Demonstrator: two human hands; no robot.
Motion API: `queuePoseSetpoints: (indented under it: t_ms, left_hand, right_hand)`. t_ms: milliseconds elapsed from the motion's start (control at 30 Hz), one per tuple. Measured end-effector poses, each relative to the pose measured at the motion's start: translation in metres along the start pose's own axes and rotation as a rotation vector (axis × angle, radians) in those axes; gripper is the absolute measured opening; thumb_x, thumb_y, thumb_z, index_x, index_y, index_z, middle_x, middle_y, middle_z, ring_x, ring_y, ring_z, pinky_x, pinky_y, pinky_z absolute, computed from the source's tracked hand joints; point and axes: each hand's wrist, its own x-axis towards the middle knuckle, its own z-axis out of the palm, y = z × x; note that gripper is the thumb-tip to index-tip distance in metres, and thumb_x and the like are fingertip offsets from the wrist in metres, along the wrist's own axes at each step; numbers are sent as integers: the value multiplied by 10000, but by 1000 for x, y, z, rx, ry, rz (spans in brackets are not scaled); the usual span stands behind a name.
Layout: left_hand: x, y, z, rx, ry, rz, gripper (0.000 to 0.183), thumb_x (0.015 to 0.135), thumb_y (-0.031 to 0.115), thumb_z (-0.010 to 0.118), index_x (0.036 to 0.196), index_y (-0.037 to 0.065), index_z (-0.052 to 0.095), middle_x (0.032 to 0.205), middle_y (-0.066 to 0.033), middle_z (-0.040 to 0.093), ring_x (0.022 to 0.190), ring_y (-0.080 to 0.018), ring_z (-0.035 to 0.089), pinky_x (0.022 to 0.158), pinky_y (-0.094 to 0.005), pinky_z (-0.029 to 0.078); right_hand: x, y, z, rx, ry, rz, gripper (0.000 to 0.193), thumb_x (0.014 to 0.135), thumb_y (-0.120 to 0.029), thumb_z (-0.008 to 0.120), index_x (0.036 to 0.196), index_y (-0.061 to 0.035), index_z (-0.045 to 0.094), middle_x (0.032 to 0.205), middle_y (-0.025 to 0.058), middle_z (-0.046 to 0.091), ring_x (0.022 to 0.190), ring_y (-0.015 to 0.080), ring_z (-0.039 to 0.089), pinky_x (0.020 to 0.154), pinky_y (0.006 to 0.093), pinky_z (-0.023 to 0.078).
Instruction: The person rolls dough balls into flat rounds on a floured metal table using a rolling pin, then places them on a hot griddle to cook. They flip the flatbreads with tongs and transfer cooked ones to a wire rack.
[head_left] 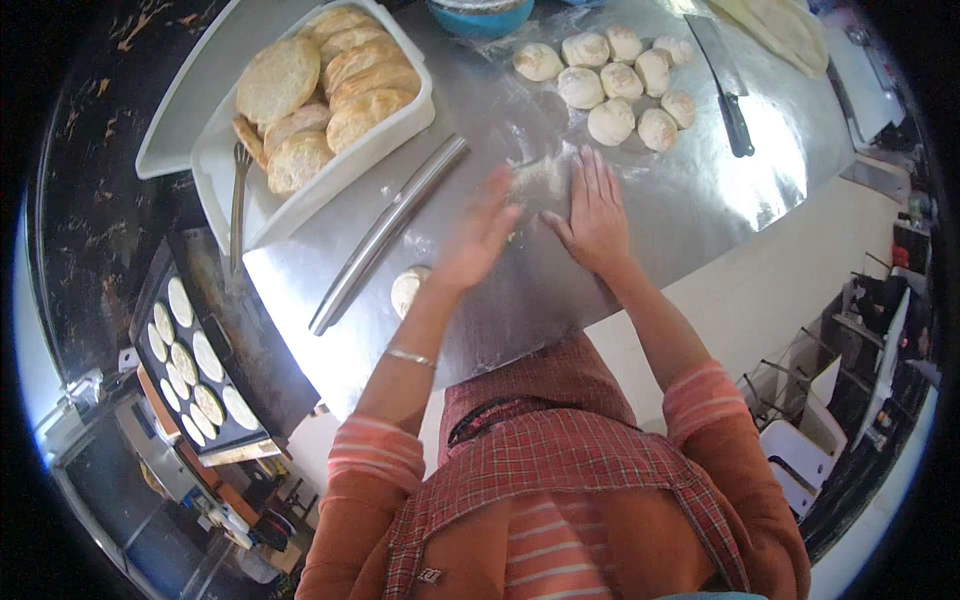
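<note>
My right hand [597,215] lies flat on the metal table [690,215], fingers stretched out beside a patch of white flour [540,182]. On the flour's other side is my left hand [482,232], smeared by motion, its fingers seemingly extended with nothing held. A single dough ball [408,288] sits by my left wrist, partly covered by the forearm. Left of it, a steel rolling pin [390,235] lies slantwise. Beyond my right hand rests a cluster of several floured dough balls [622,82].
At the far left, a white bin [420,115] holds round flatbreads [280,80] and tongs [239,205]. A black-handled knife [735,125] lies right of the dough balls. A blue bowl [485,18] stands at the back. Lower left, a dark griddle [235,430] carries several flat dough pieces.
</note>
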Motion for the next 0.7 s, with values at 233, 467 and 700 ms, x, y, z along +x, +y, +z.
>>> queuePoseSetpoints:
  t_ms: [233, 467, 700]
  left_hand:
    - [-83, -41, -68, 338, 286, -85, 446, 943, 193, 594, 1338, -5, 532, 1380, -205, 548, 1300, -365, 491, 1092, -429, 381]
    - [-105, -47, -87, 291, 260, -248, 521, 844, 213, 700, 1313, 29, 568, 1336, -199, 572, 1277, -359, 496, 1064, -433, 412]
    - [-118, -26, -74, 350, 92, -389, 499, 727, 152, 770, 1187, 37, 614, 1185, -170, 614, 1120, -340, 590, 932, -423, 491]
  right_hand:
    - [29, -60, 33, -7, -56, -235, 860, 914, -561, 561, 1493, 19, 302, 1583, 239, 233, 1478, 363, 224, 1210, 499, 166]
    - [5, -36, 11, -244, -161, -223, 849, 926, -576, 530, 1519, -20, 285, 1608, 204, 205, 1500, 330, 182, 1219, 502, 117]
    - [25, -71, 27, -174, -121, -297, 856, 936, -600, 502, 1524, -21, 276, 1614, 161, 220, 1501, 319, 185, 1221, 496, 122]
